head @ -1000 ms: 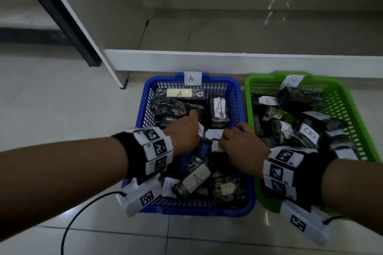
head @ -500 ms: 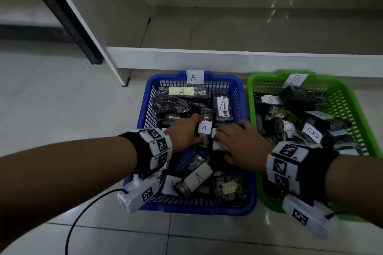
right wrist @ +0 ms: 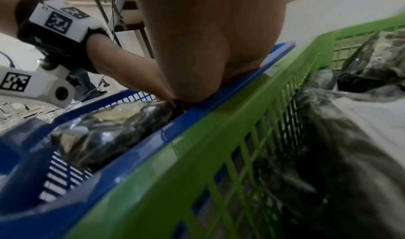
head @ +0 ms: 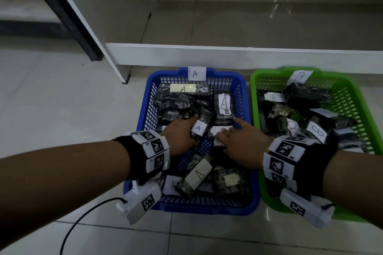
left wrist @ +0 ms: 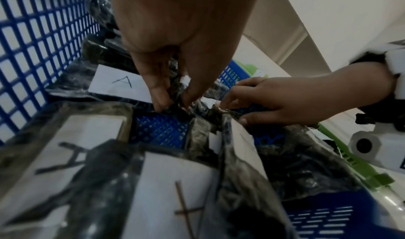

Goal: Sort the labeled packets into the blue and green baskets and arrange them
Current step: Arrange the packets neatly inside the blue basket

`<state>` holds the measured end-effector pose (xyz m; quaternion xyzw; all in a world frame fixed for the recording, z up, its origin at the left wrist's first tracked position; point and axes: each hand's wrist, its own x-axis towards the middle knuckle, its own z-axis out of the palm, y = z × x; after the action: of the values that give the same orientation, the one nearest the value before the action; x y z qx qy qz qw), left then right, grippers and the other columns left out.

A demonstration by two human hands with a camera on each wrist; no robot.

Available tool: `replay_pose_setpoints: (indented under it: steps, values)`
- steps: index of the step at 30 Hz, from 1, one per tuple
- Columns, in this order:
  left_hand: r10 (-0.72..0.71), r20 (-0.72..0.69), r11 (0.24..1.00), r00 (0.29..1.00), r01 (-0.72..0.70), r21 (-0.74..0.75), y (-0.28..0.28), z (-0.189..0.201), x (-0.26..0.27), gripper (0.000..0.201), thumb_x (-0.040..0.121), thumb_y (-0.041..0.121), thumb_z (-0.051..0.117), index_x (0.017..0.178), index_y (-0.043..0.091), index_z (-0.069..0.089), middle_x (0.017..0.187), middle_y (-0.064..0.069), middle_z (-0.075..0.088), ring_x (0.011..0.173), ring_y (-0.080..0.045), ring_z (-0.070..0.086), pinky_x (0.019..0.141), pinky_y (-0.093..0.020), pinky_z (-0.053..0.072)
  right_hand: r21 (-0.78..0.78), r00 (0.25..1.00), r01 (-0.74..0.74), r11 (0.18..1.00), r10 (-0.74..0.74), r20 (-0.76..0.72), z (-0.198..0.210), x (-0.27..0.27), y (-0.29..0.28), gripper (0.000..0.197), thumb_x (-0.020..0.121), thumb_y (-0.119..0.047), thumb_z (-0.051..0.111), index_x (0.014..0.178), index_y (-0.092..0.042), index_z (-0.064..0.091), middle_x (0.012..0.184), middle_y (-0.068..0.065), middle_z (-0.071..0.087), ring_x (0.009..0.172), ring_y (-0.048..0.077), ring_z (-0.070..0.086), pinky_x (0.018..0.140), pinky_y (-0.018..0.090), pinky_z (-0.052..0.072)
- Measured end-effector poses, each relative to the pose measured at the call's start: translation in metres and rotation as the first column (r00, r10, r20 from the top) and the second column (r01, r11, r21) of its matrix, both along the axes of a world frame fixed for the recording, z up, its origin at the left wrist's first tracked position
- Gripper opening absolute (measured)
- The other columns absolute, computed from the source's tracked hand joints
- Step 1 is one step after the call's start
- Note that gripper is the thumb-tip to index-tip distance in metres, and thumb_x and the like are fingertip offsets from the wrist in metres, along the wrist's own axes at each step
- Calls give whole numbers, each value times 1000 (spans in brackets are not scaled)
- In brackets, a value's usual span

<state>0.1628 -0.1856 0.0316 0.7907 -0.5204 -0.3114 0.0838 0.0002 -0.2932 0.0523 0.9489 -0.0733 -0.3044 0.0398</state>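
At frame centre, inside the blue basket [head: 143, 118], a dark packet labelled A [head: 199, 128] is pinched by the left hand [head: 179, 137]. The right hand [head: 241, 143], index finger extended, rests on a neighbouring white-labelled packet [head: 220, 131]. Being a slippery film pouch, the pinched packet could slip free. At right, the green basket [head: 360, 114] is filled with B packets.

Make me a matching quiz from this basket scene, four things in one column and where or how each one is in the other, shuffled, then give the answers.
Things
1. left hand
2. right hand
3. blue basket
4. green basket

States
a. tagged B on its far rim
b. pinches a packet with a blue A label
c. tagged A on its far rim
d. fingers on a white-labelled packet, index finger stretched out

Pairs: 1-b, 2-d, 3-c, 4-a
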Motion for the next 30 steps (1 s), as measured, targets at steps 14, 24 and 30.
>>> replay_pose_setpoints:
  steps: [14, 24, 30]
  values:
    - [-72, 79, 997, 994, 70, 31, -6, -16, 2, 81, 87, 37, 63, 150, 14, 18, 128, -13, 57, 112, -26, 56, 92, -38, 48, 83, 989, 39, 996, -50, 137, -7, -7, -6, 41, 94, -34, 42, 133, -20, 42, 135, 4, 50, 119, 23, 48, 109, 37, 14]
    - [140, -125, 974, 982, -159, -162, 16, -14, -5, 71, 85, 24, 66, 146, 19, 29, 124, -6, 58, 106, -19, 57, 86, -28, 46, 25, 971, 151, 988, -153, 185, -5, 14, -18, 26, 88, -9, 49, 111, -18, 57, 108, 2, 61, 100, 22, 57, 100, 33, 29]
    - [140, -124, 980, 982, -155, -121, 17, -11, -4, 60, 86, 27, 65, 137, 17, 36, 112, -5, 61, 94, -17, 58, 77, -29, 48, -70, 984, 141, 988, -132, 119, -11, 18, -14, 23, 89, -10, 49, 111, -14, 55, 112, 7, 57, 103, 25, 53, 99, 35, 28]
